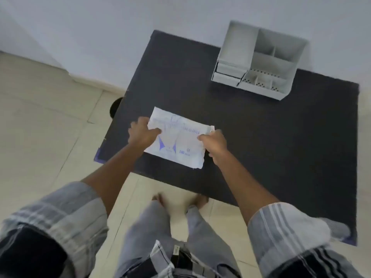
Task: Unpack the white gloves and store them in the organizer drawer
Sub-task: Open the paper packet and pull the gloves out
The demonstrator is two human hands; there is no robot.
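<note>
A flat white glove packet (181, 140) with blue print lies on the dark table (261, 137) near its front left. My left hand (141, 132) pinches the packet's left edge. My right hand (215, 144) grips its right edge, where a small torn strip sticks up. The gloves inside are hidden. A grey desk organizer (259, 59) stands at the table's far side, with open top compartments and two small drawers (228, 74) on its front left, both pushed in.
The table stands against a white wall on a beige tiled floor. A dark round object (116, 107) shows at the table's left edge. My legs and bare feet are below the front edge.
</note>
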